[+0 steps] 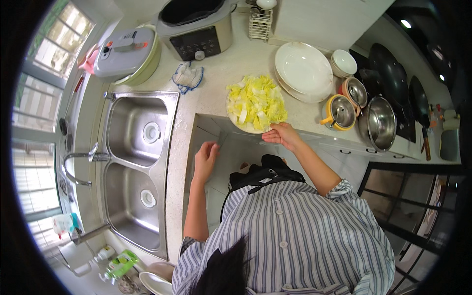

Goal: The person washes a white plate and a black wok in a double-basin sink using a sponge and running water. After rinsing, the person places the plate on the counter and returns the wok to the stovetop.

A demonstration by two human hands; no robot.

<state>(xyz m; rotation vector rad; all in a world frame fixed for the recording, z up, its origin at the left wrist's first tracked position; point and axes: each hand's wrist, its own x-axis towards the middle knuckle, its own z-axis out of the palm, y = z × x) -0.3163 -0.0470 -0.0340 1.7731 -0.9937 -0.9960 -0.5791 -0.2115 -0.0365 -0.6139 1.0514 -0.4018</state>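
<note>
A round plate [241, 128] heaped with chopped yellow-green leafy cabbage [256, 101] is at the counter's front edge, its near rim reaching past that edge. My right hand [281, 135] grips the plate's near right rim, thumb on top and fingers beneath. To the left of the plate, my left hand [206, 155] is raised in the air with its fingers loosely curled, and it touches nothing that I can see. Large white plates [304, 70] are stacked just right of the cabbage.
A double steel sink [138, 129] with a faucet [75, 167] lies left. Behind stand a crumpled cloth [188, 76], a countertop cooker [195, 33] and a grey-lidded appliance [125, 51]. White bowls [344, 62], handled cups [339, 112] and a steel bowl [378, 123] stand right, near black pans [389, 75].
</note>
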